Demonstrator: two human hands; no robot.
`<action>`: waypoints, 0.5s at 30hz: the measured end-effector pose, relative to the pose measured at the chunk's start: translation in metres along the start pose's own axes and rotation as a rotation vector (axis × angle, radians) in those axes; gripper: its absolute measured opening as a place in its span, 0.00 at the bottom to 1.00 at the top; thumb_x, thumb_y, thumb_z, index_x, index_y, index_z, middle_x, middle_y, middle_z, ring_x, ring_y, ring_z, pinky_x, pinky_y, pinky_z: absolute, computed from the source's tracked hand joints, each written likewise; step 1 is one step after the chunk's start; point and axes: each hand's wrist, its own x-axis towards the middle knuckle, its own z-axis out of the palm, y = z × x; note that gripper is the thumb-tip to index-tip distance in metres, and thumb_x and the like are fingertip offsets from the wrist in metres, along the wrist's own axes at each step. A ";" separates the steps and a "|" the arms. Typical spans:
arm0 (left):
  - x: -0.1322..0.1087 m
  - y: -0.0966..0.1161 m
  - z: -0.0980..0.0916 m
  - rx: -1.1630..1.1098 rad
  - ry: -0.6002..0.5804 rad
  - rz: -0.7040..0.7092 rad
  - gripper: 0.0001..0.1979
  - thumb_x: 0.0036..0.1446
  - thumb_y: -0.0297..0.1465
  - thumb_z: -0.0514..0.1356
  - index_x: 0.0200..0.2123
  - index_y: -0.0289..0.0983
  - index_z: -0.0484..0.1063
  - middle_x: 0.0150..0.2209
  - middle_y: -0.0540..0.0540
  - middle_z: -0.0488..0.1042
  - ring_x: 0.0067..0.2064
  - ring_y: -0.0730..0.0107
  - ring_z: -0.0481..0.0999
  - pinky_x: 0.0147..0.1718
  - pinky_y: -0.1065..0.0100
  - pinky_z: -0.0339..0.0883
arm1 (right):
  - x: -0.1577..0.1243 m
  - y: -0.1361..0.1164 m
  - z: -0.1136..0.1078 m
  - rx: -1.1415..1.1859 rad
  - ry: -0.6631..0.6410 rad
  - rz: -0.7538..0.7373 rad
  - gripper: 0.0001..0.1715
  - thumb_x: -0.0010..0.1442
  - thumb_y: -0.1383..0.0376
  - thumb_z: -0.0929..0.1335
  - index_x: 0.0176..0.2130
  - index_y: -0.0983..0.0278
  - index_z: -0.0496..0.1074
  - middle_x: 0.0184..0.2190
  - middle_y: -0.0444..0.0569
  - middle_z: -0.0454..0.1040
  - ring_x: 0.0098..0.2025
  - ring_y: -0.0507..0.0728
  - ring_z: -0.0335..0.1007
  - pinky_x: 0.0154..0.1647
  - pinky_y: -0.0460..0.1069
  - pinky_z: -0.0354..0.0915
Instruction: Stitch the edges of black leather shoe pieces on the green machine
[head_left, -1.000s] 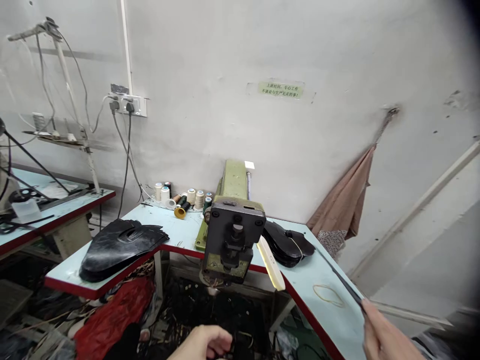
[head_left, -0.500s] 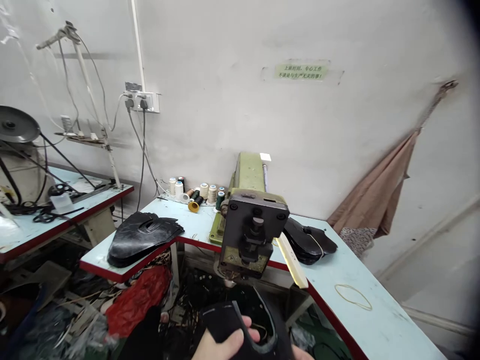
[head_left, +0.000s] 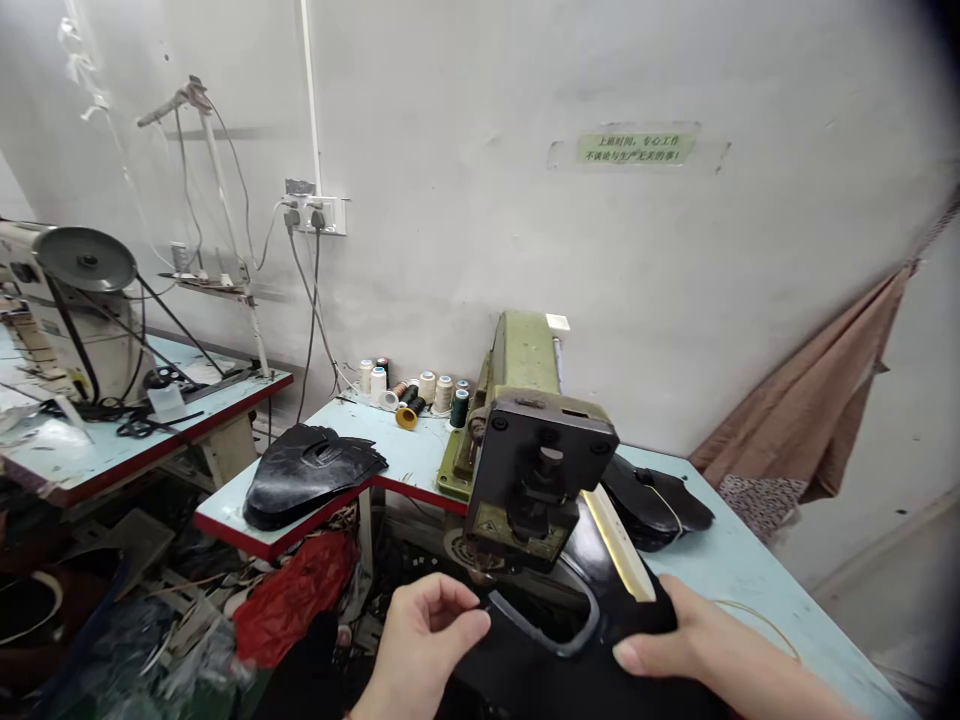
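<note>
A black leather shoe upper (head_left: 547, 675) with a grey-edged curved opening lies under the head of a green and black machine (head_left: 541, 480). My left hand (head_left: 424, 640) pinches the upper's edge at the left end of the opening, thumb and fingertips together. On the other side my right hand (head_left: 686, 640) grips the upper, thumb on top and fingers tucked beneath, out of sight. A pale yellow strip (head_left: 619, 545) slants down from the machine's right side over the upper. The machine head hides part of the leather behind it.
Stacks of black leather pieces lie left (head_left: 311, 475) and right (head_left: 660, 500) of the machine on the pale blue table (head_left: 232, 510). Thread spools (head_left: 427, 388) stand behind. A red plastic bag (head_left: 296, 600) sits below among scraps. Another machine (head_left: 90, 310) stands far left.
Both hands have come up with the upper to the machine head. My right hand, mostly hidden before, now grips the upper's right side. The view has shifted left.
</note>
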 end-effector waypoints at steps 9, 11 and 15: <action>0.007 0.003 0.007 -0.021 0.104 0.008 0.17 0.38 0.42 0.71 0.23 0.36 0.73 0.23 0.50 0.72 0.27 0.74 0.67 0.29 0.71 0.60 | 0.026 -0.037 -0.011 -0.409 0.157 -0.090 0.19 0.33 0.61 0.77 0.28 0.62 0.73 0.29 0.46 0.78 0.39 0.64 0.72 0.35 0.49 0.66; 0.008 0.003 0.005 -0.030 0.109 0.018 0.18 0.39 0.43 0.72 0.23 0.35 0.73 0.23 0.50 0.72 0.27 0.74 0.67 0.29 0.71 0.61 | 0.030 -0.041 -0.008 -0.384 0.113 -0.102 0.17 0.32 0.63 0.77 0.26 0.63 0.73 0.25 0.45 0.76 0.34 0.62 0.71 0.31 0.48 0.65; 0.011 0.005 -0.004 -0.025 0.135 0.054 0.18 0.40 0.43 0.72 0.24 0.35 0.73 0.24 0.50 0.72 0.28 0.73 0.67 0.30 0.71 0.61 | 0.030 -0.049 0.005 -0.155 0.055 -0.196 0.14 0.30 0.69 0.78 0.21 0.64 0.74 0.23 0.44 0.77 0.31 0.60 0.72 0.29 0.49 0.65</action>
